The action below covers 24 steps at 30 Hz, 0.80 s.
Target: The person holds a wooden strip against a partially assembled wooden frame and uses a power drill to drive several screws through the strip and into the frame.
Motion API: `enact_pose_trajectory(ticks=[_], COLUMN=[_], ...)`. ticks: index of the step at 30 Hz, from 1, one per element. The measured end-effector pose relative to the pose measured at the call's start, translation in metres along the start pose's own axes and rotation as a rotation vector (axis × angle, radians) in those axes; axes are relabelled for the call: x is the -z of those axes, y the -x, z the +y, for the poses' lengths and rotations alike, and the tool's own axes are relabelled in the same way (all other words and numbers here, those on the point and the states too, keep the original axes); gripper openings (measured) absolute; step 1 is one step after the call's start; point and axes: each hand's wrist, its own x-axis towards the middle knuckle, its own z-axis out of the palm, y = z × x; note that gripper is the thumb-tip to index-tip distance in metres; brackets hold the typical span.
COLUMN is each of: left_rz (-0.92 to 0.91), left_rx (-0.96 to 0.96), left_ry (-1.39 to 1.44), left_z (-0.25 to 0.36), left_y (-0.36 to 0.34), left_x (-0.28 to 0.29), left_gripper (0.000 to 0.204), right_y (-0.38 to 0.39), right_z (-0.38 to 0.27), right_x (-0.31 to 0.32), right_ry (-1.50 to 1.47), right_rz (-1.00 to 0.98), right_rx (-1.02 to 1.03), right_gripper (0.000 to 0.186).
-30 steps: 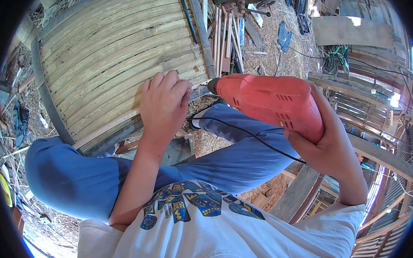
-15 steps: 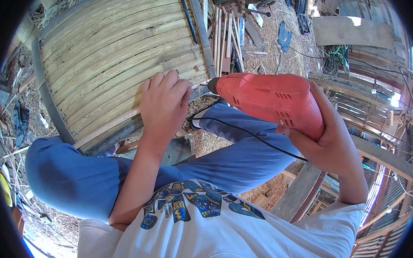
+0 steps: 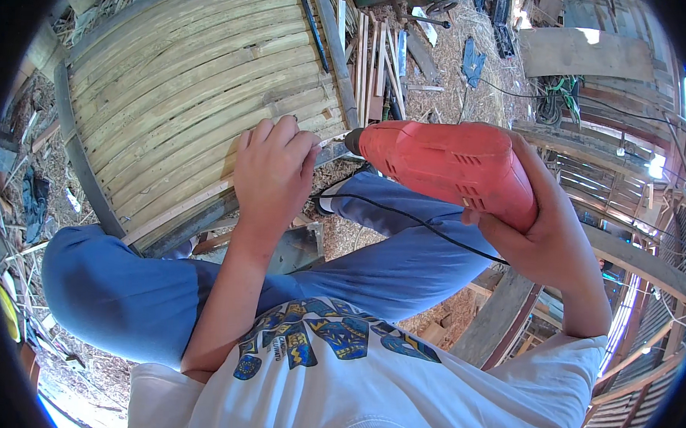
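Observation:
My right hand [image 3: 538,215] is wrapped round the rear of a red power drill [image 3: 445,161], held level with its black chuck [image 3: 353,141] toward the left. The chuck's front sits close to the end of a thin pale wooden strip [image 3: 182,209]; whether the bit touches the wood is too small to tell. That strip lies along the near edge of a slatted wooden panel [image 3: 202,108]. With fingers curled over the strip near its right end, my left hand [image 3: 274,169] is closed on it. Its fingertips are partly hidden.
A black cord [image 3: 404,215] runs across my blue-trousered legs. On the panel's right side lies a dark blue rod [image 3: 313,33]. Beyond the frame stand several wood strips [image 3: 380,59]. A grey plank [image 3: 495,316] lies at my right, and coiled cables [image 3: 550,108] sit farther off.

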Motion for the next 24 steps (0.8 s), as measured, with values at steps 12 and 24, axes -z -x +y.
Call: enact_pose_trajectory(ticks=[12, 24], left_rz=[0.003, 0.001], left_rx=[-0.004, -0.003], left_ry=[-0.002, -0.006], left_z=[-0.0001, 0.0013], left_y=[0.0004, 0.0005], left_x=[-0.0007, -0.0002], left_gripper=[0.011, 0.011], right_y=[0.0017, -0.0009], right_z=[-0.0046, 0.0025], right_x=[0.003, 0.0007], right_ry=[0.192, -0.001], right_rz=[0.037, -0.01], right_rx=[0.039, 0.071], right_gripper=[0.086, 0.084])
